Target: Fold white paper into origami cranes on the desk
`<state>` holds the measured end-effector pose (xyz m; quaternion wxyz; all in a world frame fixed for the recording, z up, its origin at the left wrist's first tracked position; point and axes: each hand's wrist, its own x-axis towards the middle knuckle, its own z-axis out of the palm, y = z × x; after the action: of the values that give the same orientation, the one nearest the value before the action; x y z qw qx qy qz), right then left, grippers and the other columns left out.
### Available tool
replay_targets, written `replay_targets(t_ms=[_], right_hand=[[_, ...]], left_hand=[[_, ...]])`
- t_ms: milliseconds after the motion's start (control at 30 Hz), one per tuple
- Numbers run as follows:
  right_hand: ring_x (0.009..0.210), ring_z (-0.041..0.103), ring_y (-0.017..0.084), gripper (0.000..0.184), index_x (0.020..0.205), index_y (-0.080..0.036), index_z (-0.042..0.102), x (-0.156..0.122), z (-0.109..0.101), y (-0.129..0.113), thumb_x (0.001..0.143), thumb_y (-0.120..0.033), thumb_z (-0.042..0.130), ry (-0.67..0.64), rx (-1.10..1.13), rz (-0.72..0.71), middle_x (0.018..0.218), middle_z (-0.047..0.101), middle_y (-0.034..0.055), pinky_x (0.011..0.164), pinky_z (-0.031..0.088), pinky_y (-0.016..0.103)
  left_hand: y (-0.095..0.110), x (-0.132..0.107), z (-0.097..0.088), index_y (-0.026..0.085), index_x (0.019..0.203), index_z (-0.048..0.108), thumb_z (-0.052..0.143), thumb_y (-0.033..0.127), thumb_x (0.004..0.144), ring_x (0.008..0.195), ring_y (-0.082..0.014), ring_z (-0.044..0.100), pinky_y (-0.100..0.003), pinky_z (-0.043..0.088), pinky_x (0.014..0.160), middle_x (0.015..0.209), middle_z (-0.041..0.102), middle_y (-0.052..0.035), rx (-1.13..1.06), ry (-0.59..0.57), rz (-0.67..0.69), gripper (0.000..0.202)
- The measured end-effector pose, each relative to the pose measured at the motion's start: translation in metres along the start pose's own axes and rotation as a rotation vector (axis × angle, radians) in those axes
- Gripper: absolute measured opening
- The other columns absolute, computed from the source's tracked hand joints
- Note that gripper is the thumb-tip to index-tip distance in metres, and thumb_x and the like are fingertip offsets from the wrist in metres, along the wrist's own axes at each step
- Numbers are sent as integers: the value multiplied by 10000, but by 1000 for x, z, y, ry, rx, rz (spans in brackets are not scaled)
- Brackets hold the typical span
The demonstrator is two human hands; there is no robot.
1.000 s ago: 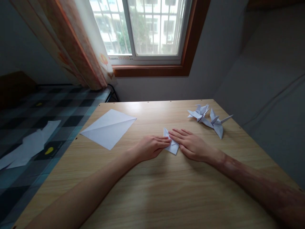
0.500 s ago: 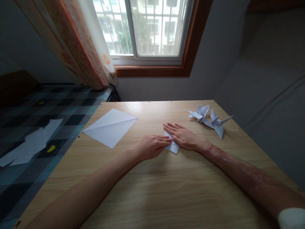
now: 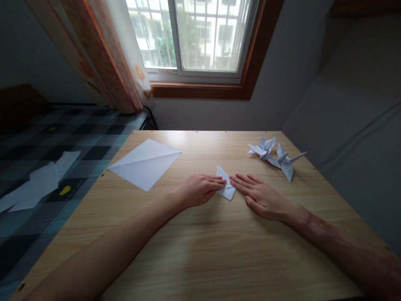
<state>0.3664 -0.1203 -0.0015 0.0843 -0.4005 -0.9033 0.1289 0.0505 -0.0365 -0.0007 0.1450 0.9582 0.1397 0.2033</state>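
A small folded white paper piece point(image 3: 226, 187) lies flat on the wooden table point(image 3: 200, 246), near its middle. My left hand point(image 3: 200, 190) rests on the paper's left edge, fingers stretched out and pressing it down. My right hand point(image 3: 261, 196) lies flat just right of the paper, fingers extended, with the fingertips touching its right edge. Neither hand grips anything.
A larger creased white sheet point(image 3: 144, 163) lies at the table's left. Two folded paper cranes point(image 3: 273, 156) sit at the far right. Left of the table is a checked cloth surface with white paper scraps point(image 3: 37, 182). A window point(image 3: 200, 37) and curtain point(image 3: 103, 54) are behind.
My right hand slid forward over the folded paper, then drew back to the right, uncovering the paper's upper tip. My left hand stayed in place.
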Motion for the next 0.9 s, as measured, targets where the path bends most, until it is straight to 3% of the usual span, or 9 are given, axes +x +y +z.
replay_targets(t_ms=[233,367,467,533,700,900], right_hand=[[1722,285,301,791,1815,-316,195,-34,3,-11,1079,-218,464,27,41,17,1850,299,37,1396,264,591],[1636,454,312,689,1736,-292,420,-32,3,-12,1059,-183,484,177,100,3,1752,503,77,1351,372,581],[1450,628,323,520,1565,-286,606,-18,3,-11,1063,-176,521,306,135,-9,1558,683,112,1218,525,563],[1328,688,328,455,1495,-278,640,-3,4,-9,1059,-176,555,390,149,-25,1460,729,128,1121,585,556],[1392,646,338,426,1474,-277,627,43,4,-2,1055,-202,640,372,116,-145,1569,659,132,1154,560,568],[1241,684,320,309,1327,-258,671,66,2,1,1029,-178,687,360,145,-126,1373,733,115,1081,574,526]], left_hand=[[-3,-1,1,262,1385,782,547,127,1066,1412,-194,705,-350,565,1240,1476,754,-10,10,-5,32,419],[-5,-4,2,256,1308,812,547,162,1097,1364,-199,740,-348,601,1188,1415,789,-15,-12,41,86,352],[-5,-4,1,257,1254,826,563,185,1113,1292,-205,775,-349,618,1137,1351,820,-19,-38,69,109,307],[-4,-3,0,260,1227,830,570,178,1113,1231,-203,791,-343,618,1102,1293,844,-28,-52,84,120,296],[-3,-3,-3,245,1139,811,525,110,1096,1112,-184,798,-311,601,1029,1202,861,-30,-85,85,114,319],[-2,-2,-6,219,1051,725,570,131,1014,993,-214,758,-326,581,902,1057,810,-60,-16,84,-38,182]])
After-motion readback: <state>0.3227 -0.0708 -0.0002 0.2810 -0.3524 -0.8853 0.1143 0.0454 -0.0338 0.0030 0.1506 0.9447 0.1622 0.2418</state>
